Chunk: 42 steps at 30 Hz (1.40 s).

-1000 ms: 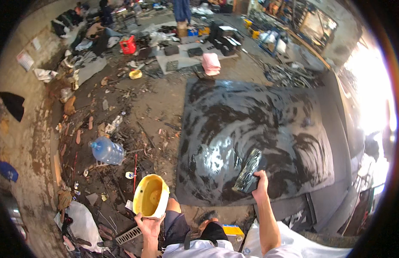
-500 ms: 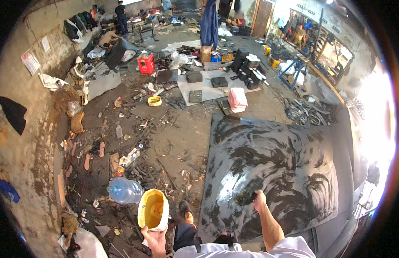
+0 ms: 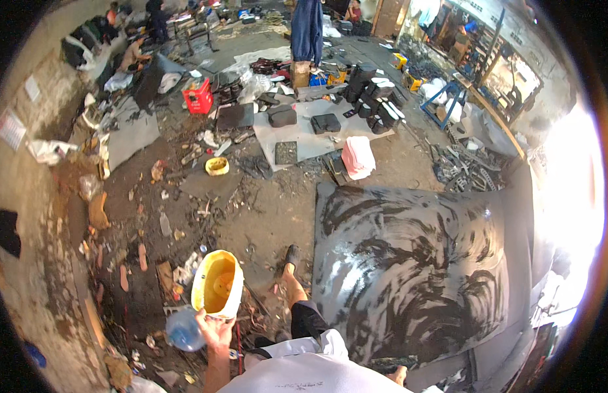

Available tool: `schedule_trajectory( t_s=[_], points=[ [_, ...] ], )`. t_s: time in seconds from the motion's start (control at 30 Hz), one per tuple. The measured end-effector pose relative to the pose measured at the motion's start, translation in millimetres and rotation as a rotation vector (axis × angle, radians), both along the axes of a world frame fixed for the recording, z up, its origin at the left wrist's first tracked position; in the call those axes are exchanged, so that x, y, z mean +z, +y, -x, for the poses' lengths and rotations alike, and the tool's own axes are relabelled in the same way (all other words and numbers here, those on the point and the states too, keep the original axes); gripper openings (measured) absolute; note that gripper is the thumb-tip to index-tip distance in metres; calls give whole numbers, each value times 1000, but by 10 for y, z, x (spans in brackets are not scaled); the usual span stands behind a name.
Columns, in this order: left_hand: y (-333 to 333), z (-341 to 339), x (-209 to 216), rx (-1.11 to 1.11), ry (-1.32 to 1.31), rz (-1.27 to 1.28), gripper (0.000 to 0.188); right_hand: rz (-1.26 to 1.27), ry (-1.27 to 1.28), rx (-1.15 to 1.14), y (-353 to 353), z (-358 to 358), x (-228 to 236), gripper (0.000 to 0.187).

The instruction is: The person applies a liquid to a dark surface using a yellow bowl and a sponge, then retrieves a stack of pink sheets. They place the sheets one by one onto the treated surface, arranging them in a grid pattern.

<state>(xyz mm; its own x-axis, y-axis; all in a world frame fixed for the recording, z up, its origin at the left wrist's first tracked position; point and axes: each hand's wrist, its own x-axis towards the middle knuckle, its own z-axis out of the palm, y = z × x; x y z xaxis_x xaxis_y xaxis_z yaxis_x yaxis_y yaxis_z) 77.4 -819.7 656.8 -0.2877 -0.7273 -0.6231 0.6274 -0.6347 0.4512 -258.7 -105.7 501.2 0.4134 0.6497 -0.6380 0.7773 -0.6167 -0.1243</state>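
Yellow tub (image 3: 236, 293): below and left of the frame's centre, raised above the floor in the left hand (image 3: 215, 331).
Dark sheet (image 3: 409, 262): spread flat across the lower right, grey and glossy, with curved black streaks and a bright reflection near its left side.
Floor (image 3: 251, 226): brown, dirty and littered with scraps, thickest at the left.
Room: worn wall (image 3: 45, 65) at the left, glaring light at the right edge, people small in the upper left and near the top.
Upper middle: red crate (image 3: 198, 98), small yellow bowl (image 3: 217, 168), black stack (image 3: 364, 88) and pink bundle (image 3: 358, 157), the last just above the sheet.
Blue jug (image 3: 183, 329): lower left, just beside the left hand and partly behind it.
In the way: white shirt (image 3: 297, 374) fills the bottom middle and covers part of the right hand (image 3: 398, 375).
Grip: left fingers clasp the tub's near end; right fingers, partly hidden, close on a dark flat tool (image 3: 390, 361) at the sheet's lower edge.
Tub's look: oval, open side facing the viewer, pale rim, deeper yellow inside.
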Motion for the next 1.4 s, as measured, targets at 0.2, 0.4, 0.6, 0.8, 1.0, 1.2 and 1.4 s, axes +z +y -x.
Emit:
schedule_trajectory(
  t_s=[0.2,0.4,0.6,0.8,1.0,1.2,1.4],
  points=[
    [-1348,1507,-65,-30,64,-21,84,98,640,256,-1920,774,-279,36],
    [-2659,2592,146,23,109,-11,87,306,903,568,-4295,3148,517,29],
    [-3861,3435,169,110,77,27,80,451,1077,746,-6854,4998,1494,25],
    [-5070,4075,-300,69,15,42,72,510,1118,683,-8360,5824,1578,28],
    [-6336,5354,-109,-117,-75,123,79,454,1045,477,-9418,6420,1839,27],
    [-7652,7177,-531,-307,-122,131,64,550,1070,516,-10328,7284,1524,26],
    [-8471,9351,-1967,-449,-137,120,75,607,1061,407,-11662,8346,-43,32]
  ],
)
